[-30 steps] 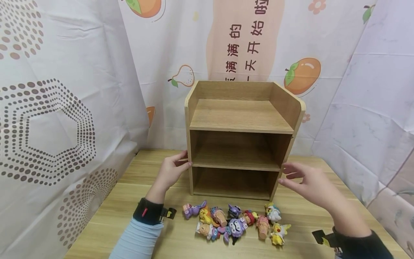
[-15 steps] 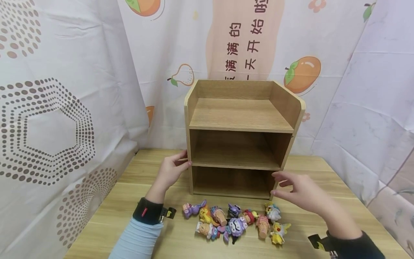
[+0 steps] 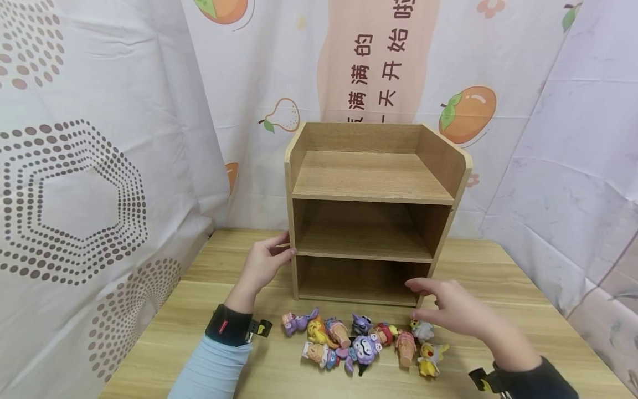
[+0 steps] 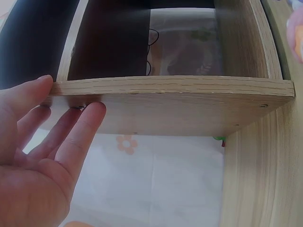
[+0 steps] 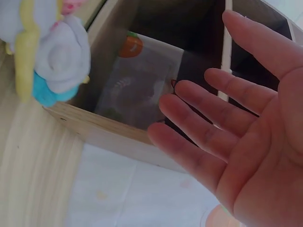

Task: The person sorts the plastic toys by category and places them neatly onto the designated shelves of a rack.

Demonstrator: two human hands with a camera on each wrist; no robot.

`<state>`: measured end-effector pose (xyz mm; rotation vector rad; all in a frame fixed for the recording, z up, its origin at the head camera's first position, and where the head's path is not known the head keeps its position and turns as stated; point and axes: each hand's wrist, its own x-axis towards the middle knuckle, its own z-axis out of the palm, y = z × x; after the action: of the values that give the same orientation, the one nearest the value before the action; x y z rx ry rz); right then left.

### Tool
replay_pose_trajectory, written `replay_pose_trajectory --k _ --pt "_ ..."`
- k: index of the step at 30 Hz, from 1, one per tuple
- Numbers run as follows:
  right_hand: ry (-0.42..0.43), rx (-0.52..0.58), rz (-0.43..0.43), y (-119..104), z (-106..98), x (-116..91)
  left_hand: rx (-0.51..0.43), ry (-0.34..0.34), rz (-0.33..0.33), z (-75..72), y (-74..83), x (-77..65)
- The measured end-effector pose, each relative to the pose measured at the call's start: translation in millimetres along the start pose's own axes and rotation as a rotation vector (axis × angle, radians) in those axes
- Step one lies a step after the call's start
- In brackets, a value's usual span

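A wooden shelf unit [image 3: 371, 252] with an open top and two compartments stands on the table. My left hand [image 3: 261, 266] touches its left side panel, thumb at the front edge and the extended fingers along the outer face; the left wrist view shows this hand [image 4: 52, 142] up close. My right hand [image 3: 456, 310] hovers with loosely spread fingers before the lower right corner of the unit, its palm [image 5: 270, 175] holding nothing. Below its thumb lies a white and blue toy figure [image 3: 425, 331], partly hidden; the right wrist view shows this figure [image 5: 61, 59] at upper left.
Several small toy figures lie in a cluster before the unit, among them a purple one [image 3: 365, 350], a yellow one [image 3: 428, 363] and a pink one [image 3: 406, 349]. Printed curtains [image 3: 249, 72] hang behind and beside the wooden table [image 3: 269, 382].
My right hand has moved left, down and nearer, from beside the unit's right edge to above the figures at the right. The left hand, the unit and the figures have stayed in place.
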<state>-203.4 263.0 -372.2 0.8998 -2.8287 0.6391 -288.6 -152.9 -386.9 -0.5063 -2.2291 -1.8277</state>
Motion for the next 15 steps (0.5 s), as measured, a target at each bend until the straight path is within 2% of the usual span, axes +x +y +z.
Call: replay_pose_trajectory --k 5,10,15 --pt "-0.088 0.013 -0.032 -1 10 4 0.001 0.002 -0.006 0.1 0.9 -0.3" --pt "-0.167 0.038 -0.005 -4 20 9 -0.001 0.004 -0.011 -0.3 0.3 -0.1" --pt "-0.224 0.018 -0.005 -6 30 15 -0.009 0.003 -0.009 -0.5 -1.0 0.6"
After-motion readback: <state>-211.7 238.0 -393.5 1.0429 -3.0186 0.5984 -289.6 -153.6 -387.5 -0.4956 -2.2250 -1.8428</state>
